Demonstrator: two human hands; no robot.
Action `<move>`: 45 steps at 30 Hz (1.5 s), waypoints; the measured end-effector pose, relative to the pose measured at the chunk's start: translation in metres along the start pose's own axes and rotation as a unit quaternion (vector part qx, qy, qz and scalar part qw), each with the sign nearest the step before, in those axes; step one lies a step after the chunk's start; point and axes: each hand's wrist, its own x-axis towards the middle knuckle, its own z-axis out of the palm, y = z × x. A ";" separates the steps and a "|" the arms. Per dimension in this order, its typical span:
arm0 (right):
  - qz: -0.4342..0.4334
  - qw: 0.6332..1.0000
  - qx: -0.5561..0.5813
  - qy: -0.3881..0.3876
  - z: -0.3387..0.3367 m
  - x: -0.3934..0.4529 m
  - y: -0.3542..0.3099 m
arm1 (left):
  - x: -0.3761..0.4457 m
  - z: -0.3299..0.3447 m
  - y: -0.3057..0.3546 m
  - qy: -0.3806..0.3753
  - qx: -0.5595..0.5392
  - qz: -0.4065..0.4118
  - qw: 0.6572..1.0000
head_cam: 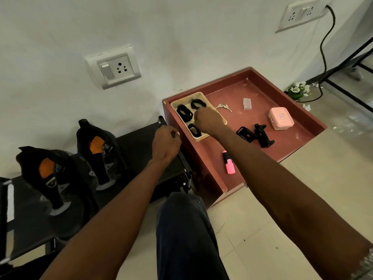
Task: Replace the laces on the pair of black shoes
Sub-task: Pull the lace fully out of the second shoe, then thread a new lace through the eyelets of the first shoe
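Observation:
Two black shoes with orange insoles, one [50, 174] nearer and one [101, 152] farther, stand without laces on a low black rack [137, 144] at the left. A cream tray [188, 97] on the maroon cabinet top [262, 93] holds three coiled black laces. My right hand [207, 120] reaches over the tray and pinches the far lace coil [198, 104]. Two other coils [184, 112] [194, 130] lie beside it. My left hand [166, 141] hovers over the rack's right rail with its fingers curled in; nothing shows in it.
On the cabinet top lie keys [224, 107], a small clear box [247, 104], a pink box [281, 118], a black clamp holder [262, 134] and a pink highlighter [229, 162]. My knee [181, 229] is below. A wall socket [113, 67] and a hanging cable [325, 57] are behind.

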 end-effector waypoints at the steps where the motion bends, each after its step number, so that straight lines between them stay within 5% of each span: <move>1: -0.004 1.000 -0.014 -0.007 0.006 -0.003 -0.003 | -0.001 0.001 0.001 0.000 0.000 0.004 1.000; 11: 0.030 0.998 -0.025 0.045 0.029 -0.006 -0.015 | -0.007 -0.005 -0.004 0.001 -0.013 0.019 1.000; 17: 0.101 0.980 0.154 0.080 -0.010 -0.024 -0.037 | -0.019 -0.037 -0.007 0.070 -0.070 -0.009 0.995; 21: 0.026 0.953 0.299 0.041 -0.043 -0.061 -0.088 | -0.042 -0.081 -0.013 0.118 -0.231 -0.095 0.961; 25: -0.056 0.926 0.369 -0.063 -0.043 -0.110 -0.152 | -0.082 -0.142 -0.036 0.028 -0.359 -0.130 0.924; 31: -0.107 0.931 0.291 -0.195 -0.001 -0.165 -0.214 | -0.161 -0.193 -0.101 -0.031 -0.314 -0.155 0.936; 39: -0.038 0.907 0.372 -0.195 0.052 -0.194 -0.222 | -0.195 -0.181 -0.140 -0.046 -0.274 -0.223 0.934; 45: 0.008 0.810 0.518 -0.274 0.051 -0.184 -0.219 | -0.186 -0.185 -0.148 -0.179 -0.274 -0.259 0.908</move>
